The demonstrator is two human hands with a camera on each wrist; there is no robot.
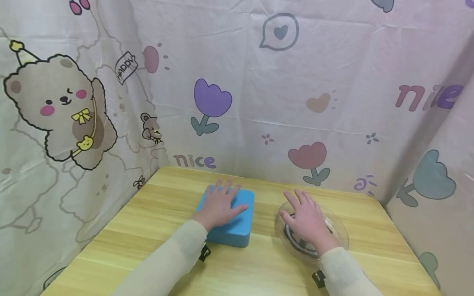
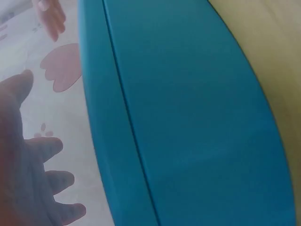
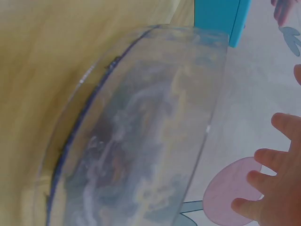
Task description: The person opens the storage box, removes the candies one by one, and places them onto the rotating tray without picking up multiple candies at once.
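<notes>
**Fingers flat on two lids: where a slip could start**

Fingers [image 1: 222, 190] of the left hand [image 1: 220, 205] lie straight and slightly spread on top of the blue box [image 1: 237, 230], which sits near the middle of the wooden table [image 1: 148, 230]. Nothing is curled round it; the palm simply rests on the lid. To the right, the right hand [image 1: 309, 220] does the same on the clear round container [image 1: 335, 234], its fingers [image 1: 296, 199] splayed wide over the domed top, with a dark ring pattern showing through the plastic beneath. Box and container stand near each other but apart, both well back from the near table edge.

In my judgement the risks come from the flat contact. With no grip on either thing, a sideways push would slide it across the smooth wood rather than lift it, and the box could knock into the container. The clear dome looks thin; pressing down hard might flex or crack it. The left wrist view shows a seam [image 2: 127, 117] running along the box's side, so a lid may shift if the hand drags. The patterned curtain [image 1: 259, 102] hangs close behind, leaving little room on the far side.
</notes>
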